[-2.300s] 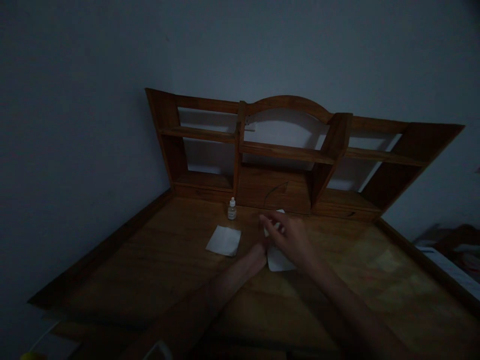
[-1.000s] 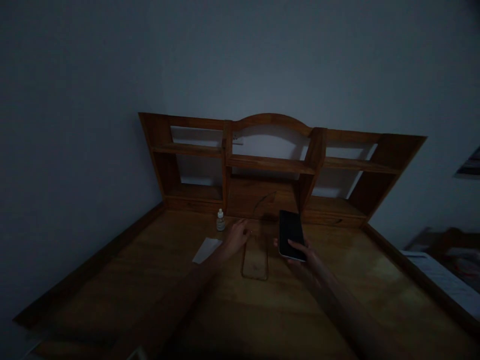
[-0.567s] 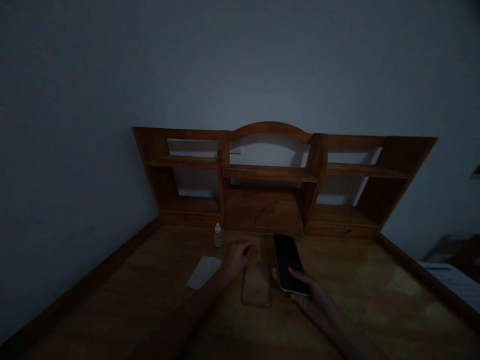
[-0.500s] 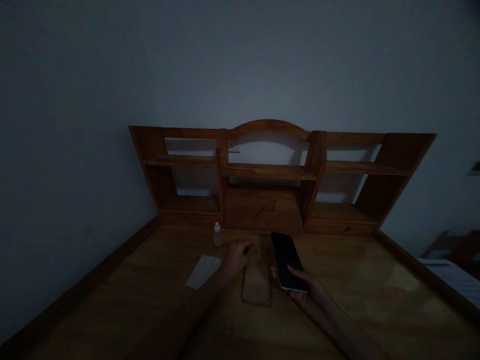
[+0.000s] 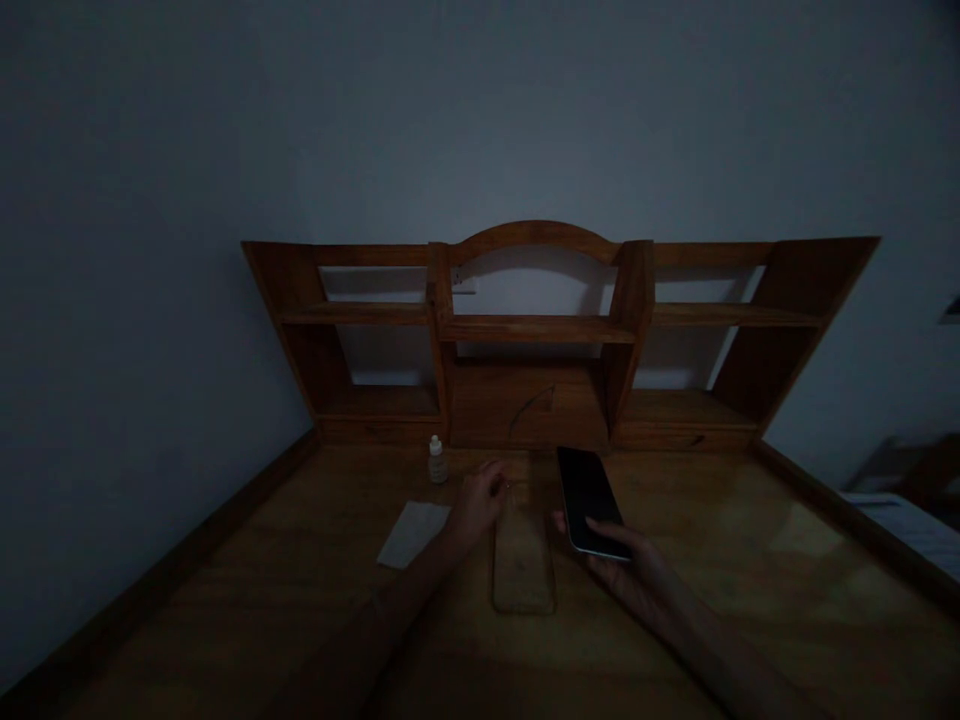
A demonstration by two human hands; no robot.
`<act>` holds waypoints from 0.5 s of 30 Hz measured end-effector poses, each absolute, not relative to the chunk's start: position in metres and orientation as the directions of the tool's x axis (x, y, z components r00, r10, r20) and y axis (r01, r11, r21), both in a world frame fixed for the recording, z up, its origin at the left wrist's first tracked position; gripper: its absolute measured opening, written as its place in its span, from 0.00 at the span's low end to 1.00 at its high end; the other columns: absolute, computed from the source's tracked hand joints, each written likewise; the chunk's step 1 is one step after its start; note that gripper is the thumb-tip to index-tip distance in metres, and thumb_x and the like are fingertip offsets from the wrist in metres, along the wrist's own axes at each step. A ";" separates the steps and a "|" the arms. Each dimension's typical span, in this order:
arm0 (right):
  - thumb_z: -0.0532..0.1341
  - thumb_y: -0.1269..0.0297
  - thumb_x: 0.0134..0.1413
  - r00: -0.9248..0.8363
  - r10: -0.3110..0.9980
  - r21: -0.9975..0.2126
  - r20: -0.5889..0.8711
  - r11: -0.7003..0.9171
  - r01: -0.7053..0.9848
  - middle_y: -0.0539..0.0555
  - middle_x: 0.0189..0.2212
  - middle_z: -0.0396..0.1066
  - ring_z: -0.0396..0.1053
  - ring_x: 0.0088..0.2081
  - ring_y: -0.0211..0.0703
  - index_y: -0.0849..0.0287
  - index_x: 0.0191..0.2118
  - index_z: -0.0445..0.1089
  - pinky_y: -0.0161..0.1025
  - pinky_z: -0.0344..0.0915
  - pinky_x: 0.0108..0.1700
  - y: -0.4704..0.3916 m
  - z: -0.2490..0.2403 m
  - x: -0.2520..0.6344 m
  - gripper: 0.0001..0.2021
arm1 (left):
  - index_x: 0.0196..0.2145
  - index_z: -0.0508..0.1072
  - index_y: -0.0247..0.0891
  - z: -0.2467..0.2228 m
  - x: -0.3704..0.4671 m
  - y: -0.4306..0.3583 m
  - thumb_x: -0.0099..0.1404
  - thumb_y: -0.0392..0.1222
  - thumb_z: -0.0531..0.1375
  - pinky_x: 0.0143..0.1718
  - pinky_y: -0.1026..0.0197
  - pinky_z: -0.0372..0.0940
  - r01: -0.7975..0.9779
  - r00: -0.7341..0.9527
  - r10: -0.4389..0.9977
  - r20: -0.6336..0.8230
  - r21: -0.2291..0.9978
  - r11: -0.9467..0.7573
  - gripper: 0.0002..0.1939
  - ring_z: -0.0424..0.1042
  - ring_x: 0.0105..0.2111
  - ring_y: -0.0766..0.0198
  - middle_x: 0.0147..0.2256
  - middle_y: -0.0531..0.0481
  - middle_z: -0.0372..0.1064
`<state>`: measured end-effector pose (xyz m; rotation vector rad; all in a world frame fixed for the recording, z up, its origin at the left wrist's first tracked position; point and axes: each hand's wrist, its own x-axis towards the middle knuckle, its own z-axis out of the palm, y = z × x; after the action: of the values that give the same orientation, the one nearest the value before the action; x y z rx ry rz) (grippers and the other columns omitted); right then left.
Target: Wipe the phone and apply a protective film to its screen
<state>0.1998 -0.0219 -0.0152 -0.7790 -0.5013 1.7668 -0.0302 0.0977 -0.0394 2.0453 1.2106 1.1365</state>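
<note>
A clear phone case (image 5: 523, 580) lies flat or nearly flat on the wooden desk in front of me. My left hand (image 5: 484, 497) is at its far left corner, fingers curled and pinching by its far edge; the exact contact is too dark to see. To the right, my right hand (image 5: 626, 560) grips a dark smartphone (image 5: 589, 495), its black screen facing up and its far end tilted away from me. The thumb rests on the screen while the other fingers wrap underneath.
A small white-capped dropper bottle (image 5: 437, 462) stands behind my left hand. Beside my left forearm lies a folded white tissue or cloth (image 5: 414, 533). A wooden shelf unit (image 5: 536, 328) runs along the back of the desk (image 5: 712, 560). Papers (image 5: 907, 525) lie beyond the right edge.
The view has tipped down slightly. The phone case has shifted a little toward me and to the right beside my left hand. My right hand has carried the smartphone slightly up and right.
</note>
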 end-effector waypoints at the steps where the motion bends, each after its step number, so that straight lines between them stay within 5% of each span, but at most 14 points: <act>1: 0.67 0.74 0.57 -0.193 0.945 -0.681 -0.263 -0.323 -0.657 0.67 0.49 0.79 0.80 0.47 0.48 0.72 0.47 0.77 0.32 0.78 0.45 -0.023 -0.014 0.200 0.12 | 0.50 0.76 0.38 -0.039 -0.030 0.097 0.64 0.30 0.58 0.49 0.57 0.68 0.438 0.250 0.883 0.397 0.767 -0.469 0.17 0.75 0.42 0.60 0.43 0.45 0.75; 5: 0.69 0.72 0.56 -0.216 0.939 -0.719 -0.270 -0.345 -0.603 0.68 0.51 0.78 0.79 0.49 0.51 0.72 0.48 0.77 0.33 0.78 0.45 -0.025 -0.013 0.198 0.14 | 0.50 0.75 0.36 -0.042 -0.030 0.100 0.63 0.31 0.60 0.47 0.58 0.70 0.327 0.243 0.917 0.316 0.863 -0.384 0.17 0.76 0.41 0.61 0.47 0.43 0.73; 9: 0.71 0.66 0.55 -0.210 0.956 -0.828 -0.203 -0.282 -0.484 0.68 0.51 0.78 0.80 0.48 0.54 0.68 0.53 0.74 0.33 0.77 0.33 -0.029 -0.011 0.194 0.21 | 0.50 0.74 0.34 -0.050 -0.031 0.107 0.63 0.33 0.60 0.48 0.56 0.72 0.157 0.292 0.939 0.183 0.959 -0.236 0.17 0.77 0.46 0.58 0.47 0.40 0.75; 15: 0.74 0.59 0.51 -0.192 0.973 -0.920 -0.126 -0.187 -0.345 0.68 0.48 0.79 0.80 0.46 0.62 0.60 0.67 0.57 0.40 0.77 0.29 -0.039 -0.003 0.186 0.41 | 0.44 0.76 0.32 -0.058 -0.028 0.110 0.61 0.46 0.66 0.50 0.51 0.71 -0.065 0.307 0.949 0.068 0.997 -0.051 0.17 0.78 0.44 0.55 0.47 0.37 0.76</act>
<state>0.1862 -0.0386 -0.0029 -0.9557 -0.9634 1.6014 -0.0278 0.1105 -0.0583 1.3441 0.9061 1.0426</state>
